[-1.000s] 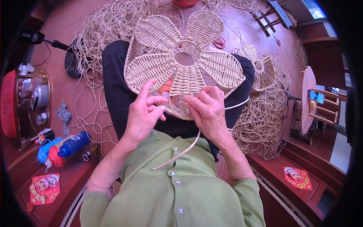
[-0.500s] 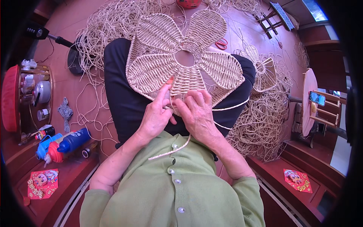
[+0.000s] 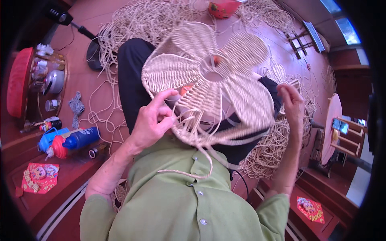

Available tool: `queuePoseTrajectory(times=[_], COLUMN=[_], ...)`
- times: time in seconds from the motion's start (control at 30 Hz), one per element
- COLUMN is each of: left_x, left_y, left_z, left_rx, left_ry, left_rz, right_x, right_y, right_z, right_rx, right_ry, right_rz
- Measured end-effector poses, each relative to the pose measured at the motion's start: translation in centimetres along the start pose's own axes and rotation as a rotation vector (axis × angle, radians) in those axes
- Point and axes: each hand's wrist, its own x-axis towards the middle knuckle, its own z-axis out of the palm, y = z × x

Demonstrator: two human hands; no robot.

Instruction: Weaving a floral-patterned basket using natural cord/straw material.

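Note:
A flower-shaped woven basket (image 3: 165,74) of pale cord, with broad petals round a central hole, lies tilted over my lap. Loose strands (image 3: 193,120) cross at its near petal, and a cord end (image 3: 189,175) trails onto my green shirt. My left hand (image 3: 150,120) is at the near left rim, thumb and a bent finger closed against the edge, forefinger stretched along it. Off to the right and apart from the basket, my right hand (image 3: 292,100) is raised with curled fingers; whatever it pinches cannot be made out. The basket's right side is smeared by motion.
Heaps of loose cord (image 3: 132,30) cover the floor ahead and at right. A red container (image 3: 223,10) stands far ahead. Bottles (image 3: 82,137) and a shelf with a kettle (image 3: 54,82) are at left. A phone (image 3: 340,125) stands by a round board at right.
My right hand has left the near petal and swung out to the right. The basket has tilted and shifted right; my left hand stays at its near left edge.

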Motion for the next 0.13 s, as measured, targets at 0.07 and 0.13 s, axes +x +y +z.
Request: queuePoseTrajectory(times=[0.07, 0.13], left_x=[-1.7, -2.5], left_y=[0.5, 0.7], left_z=[-1.7, -2.1], left_rx=[0.126, 0.141], left_ry=[0.036, -0.025], left_rz=[0.105, 0.138], right_x=[0.8, -6.9], right_y=[-1.2, -3.5], right_z=[0.3, 2.8], right_rx=[0.27, 0.21], right_ry=[-0.559, -0.767], right_rz=[0.293, 0.278])
